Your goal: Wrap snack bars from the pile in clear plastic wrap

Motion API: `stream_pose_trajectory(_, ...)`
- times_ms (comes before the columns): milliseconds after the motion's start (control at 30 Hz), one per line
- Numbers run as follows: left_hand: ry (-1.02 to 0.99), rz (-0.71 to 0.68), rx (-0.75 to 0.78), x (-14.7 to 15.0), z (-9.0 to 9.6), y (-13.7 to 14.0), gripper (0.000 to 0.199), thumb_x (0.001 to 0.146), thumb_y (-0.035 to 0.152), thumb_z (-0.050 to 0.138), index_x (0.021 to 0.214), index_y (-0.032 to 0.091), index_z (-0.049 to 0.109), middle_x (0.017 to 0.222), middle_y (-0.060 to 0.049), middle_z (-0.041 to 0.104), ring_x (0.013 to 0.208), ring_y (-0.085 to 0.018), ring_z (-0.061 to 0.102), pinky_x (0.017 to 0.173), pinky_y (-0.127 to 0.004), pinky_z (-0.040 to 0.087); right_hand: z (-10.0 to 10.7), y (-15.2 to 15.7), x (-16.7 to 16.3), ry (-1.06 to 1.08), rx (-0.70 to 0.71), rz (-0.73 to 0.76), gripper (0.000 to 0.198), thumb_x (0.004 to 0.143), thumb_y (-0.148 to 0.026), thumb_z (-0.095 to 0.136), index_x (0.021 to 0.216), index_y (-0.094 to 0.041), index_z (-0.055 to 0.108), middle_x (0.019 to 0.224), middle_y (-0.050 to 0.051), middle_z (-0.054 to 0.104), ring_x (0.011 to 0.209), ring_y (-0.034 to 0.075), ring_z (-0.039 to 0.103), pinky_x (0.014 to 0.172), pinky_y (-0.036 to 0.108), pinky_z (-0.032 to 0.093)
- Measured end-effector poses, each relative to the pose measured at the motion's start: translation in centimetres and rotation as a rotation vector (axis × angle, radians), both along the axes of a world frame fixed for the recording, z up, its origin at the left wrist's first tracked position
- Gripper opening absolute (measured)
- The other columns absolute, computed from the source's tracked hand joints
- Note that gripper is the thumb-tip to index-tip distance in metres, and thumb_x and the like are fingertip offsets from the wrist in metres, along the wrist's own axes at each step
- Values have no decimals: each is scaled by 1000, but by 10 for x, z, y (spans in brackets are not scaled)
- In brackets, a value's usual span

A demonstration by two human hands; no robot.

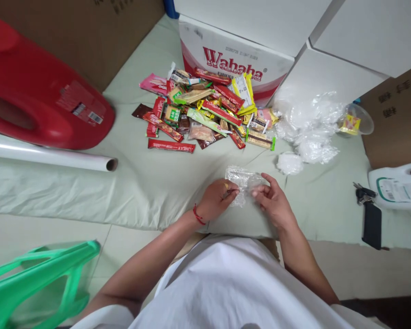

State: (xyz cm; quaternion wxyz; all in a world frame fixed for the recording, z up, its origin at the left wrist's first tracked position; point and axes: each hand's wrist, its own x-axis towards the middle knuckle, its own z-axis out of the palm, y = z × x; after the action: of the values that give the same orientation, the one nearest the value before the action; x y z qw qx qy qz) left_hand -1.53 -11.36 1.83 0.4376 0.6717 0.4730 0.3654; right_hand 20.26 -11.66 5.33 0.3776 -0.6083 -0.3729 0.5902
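A small crinkled clear plastic bag (239, 174) is between my two hands, over the front part of the cloth-covered table. My left hand (217, 198), with a red string bracelet at the wrist, is closed on the bag's left side in a pinch. At the bag's right edge, my right hand (276, 201) grips the plastic near its thumb while the index finger sticks out. Beyond them lies a heap of wrapped snacks (205, 119) in red, green, yellow and brown packets. Right of the heap sits a pile of clear plastic bags (308, 125).
Behind the snacks stands a Wahaha carton (277, 68). A red jug (48, 91) and a white roll (55, 154) lie left. On the right are a clear round container (366, 119), keys with a black case (372, 224) and a white bottle (400, 185). A green stool (68, 274) stands below.
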Motion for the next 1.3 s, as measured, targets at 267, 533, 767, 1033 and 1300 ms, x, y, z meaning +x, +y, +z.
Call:
stream_pose_trajectory(267, -593, 140, -229, -25, -1, -3, 28, 87, 46, 79, 85, 18, 73, 78, -3, 70, 75, -16, 63, 77, -31, 50, -6, 4, 16, 105, -7, -42, 75, 66, -35, 95, 131, -26, 61, 82, -5, 64, 63, 10, 49, 50, 20, 29)
stream_pose_trajectory(533, -917, 146, -200, -89, 9, 0, 15, 73, 34, 82, 69, 20, 78, 82, -7, 72, 91, -24, 67, 97, -42, 49, -16, 10, 53, 19, 19, -127, 67, 62, -37, 95, 121, -25, 67, 81, -5, 59, 61, 9, 42, 50, 21, 29)
stream_pose_trajectory(767, -420, 54, -211, -99, -2, -19, 27, 86, 46, 78, 96, 21, 76, 90, -6, 74, 87, -23, 66, 81, -36, 47, -24, 8, 62, -197, 36, 0, 58, 71, -50, 87, 117, -21, 68, 85, -2, 60, 60, 9, 41, 51, 23, 33)
stream_pose_trajectory(1033, 431, -108, 427, -45, 27, -42, 23, 103, 21, 54, 104, 23, 78, 70, -2, 63, 77, -20, 57, 78, -38, 38, 13, -5, 30, -630, 512, 98, 36, 98, -38, 62, 133, -27, 65, 129, 10, 64, 70, 13, 56, 66, 32, 53)
stream_pose_trajectory(1300, 680, -462, 385, -21, 40, -58, 37, 100, 42, 61, 130, 21, 70, 89, -7, 73, 83, -26, 67, 79, -41, 44, 26, -3, -1, -510, 825, 1053, 60, 103, -16, 47, 160, -35, 47, 131, 8, 73, 107, 22, 72, 87, 35, 60)
